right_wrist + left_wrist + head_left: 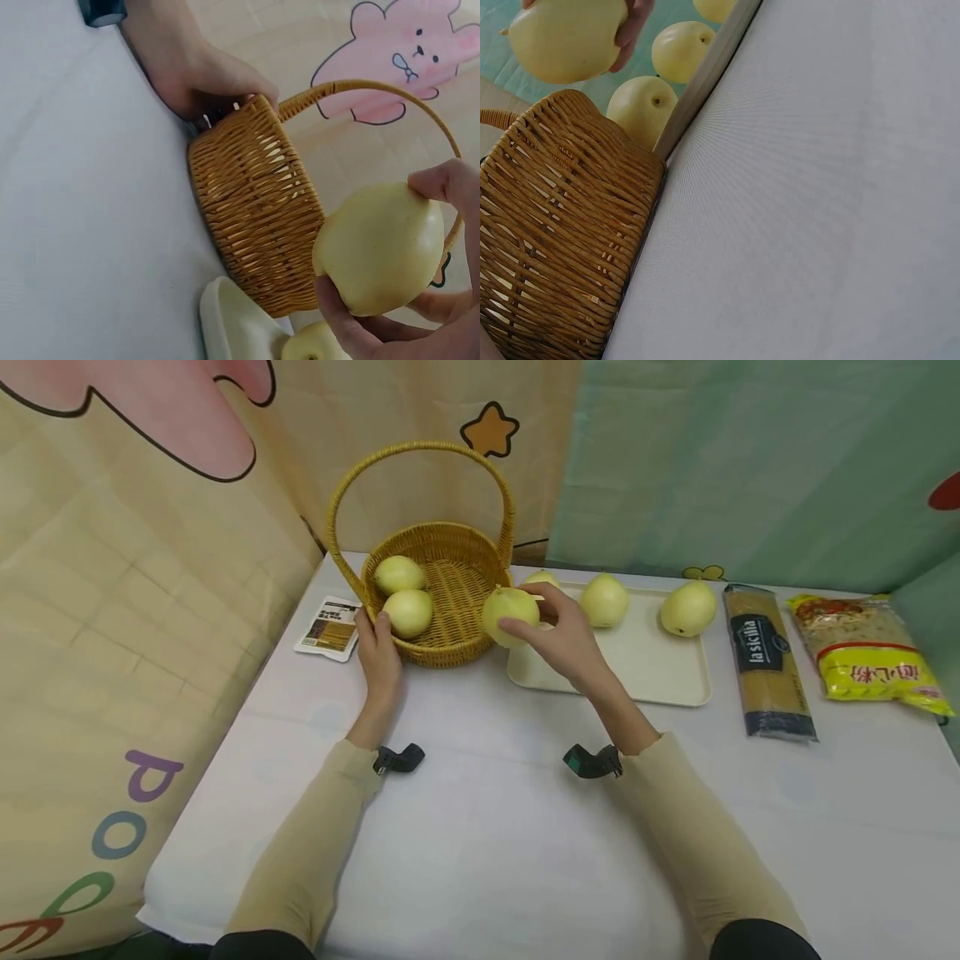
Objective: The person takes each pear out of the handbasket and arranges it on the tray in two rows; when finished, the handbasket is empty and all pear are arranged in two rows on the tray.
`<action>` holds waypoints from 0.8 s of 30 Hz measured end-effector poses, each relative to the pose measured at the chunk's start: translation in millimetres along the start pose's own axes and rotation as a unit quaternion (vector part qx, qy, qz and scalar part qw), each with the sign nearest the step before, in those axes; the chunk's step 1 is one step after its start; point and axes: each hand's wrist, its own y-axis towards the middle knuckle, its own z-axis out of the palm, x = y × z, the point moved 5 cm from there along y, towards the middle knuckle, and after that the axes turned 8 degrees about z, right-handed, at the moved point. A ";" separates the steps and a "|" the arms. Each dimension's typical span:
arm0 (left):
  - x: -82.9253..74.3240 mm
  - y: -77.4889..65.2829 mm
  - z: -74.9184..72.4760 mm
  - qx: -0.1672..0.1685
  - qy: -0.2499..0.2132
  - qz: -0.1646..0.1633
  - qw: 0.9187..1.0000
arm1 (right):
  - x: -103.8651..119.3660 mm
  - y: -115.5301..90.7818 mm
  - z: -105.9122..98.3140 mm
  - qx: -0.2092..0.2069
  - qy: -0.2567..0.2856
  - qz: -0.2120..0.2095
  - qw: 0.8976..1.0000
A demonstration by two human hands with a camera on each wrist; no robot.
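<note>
My left hand (380,662) holds the left front rim of a yellow-brown wicker basket (448,655) with a tall arched handle. Two pale yellow-green pears lie inside at its left: a rear pear (399,574) and a front pear (408,614). At the basket's right rim, my right hand (567,639) grips another pear (504,615) between thumb and fingers, raised above the table. The right wrist view shows this held pear (381,249) up close, in front of the basket (255,206). Behind the right hand, another pear (542,577) is partly hidden.
Right of the basket is a cream tray (648,670), with a pear (604,600) and a further pear (687,608) at its back. Farther right lie a pasta pack (767,660) and a yellow food bag (870,652). A small white packet (330,628) sits left of the basket.
</note>
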 end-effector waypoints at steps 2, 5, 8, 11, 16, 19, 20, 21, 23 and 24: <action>-0.5 1.0 -0.9 -0.002 -0.001 0.003 1.000 | -9.2 -6.9 -1.5 -0.012 -0.010 0.020 1.000; -0.7 2.3 -1.8 -0.005 0.005 0.005 1.000 | -24.0 -14.9 -3.7 -0.025 -0.041 0.063 0.997; 0.3 2.9 -2.0 -0.004 0.004 0.008 1.000 | -35.8 -18.5 -4.9 -0.025 -0.079 0.106 0.991; 1.0 2.5 -1.9 0.001 0.000 0.009 1.000 | -43.4 -17.9 -5.0 -0.021 -0.108 0.131 0.985; 0.4 0.8 -1.9 0.003 -0.007 0.007 1.000 | -49.0 -16.4 -6.0 -0.027 -0.154 0.145 0.977; 0.1 0.5 -1.5 0.005 -0.016 0.007 1.000 | -51.2 -15.6 -7.9 -0.040 -0.178 0.139 0.973; 0.1 0.5 -1.4 0.007 -0.018 0.007 1.000 | -52.0 -15.3 -8.6 -0.045 -0.185 0.136 0.972; -0.1 0.5 -1.0 0.008 -0.020 0.006 1.000 | -52.7 -15.2 -9.4 -0.049 -0.190 0.132 0.972; -0.3 0.5 -0.1 0.011 -0.025 0.007 1.000 | -54.9 -14.2 -10.4 -0.053 -0.193 0.122 0.972; -0.3 0.5 0.4 0.012 -0.027 0.007 1.000 | -55.5 -14.0 -10.7 -0.053 -0.193 0.118 0.973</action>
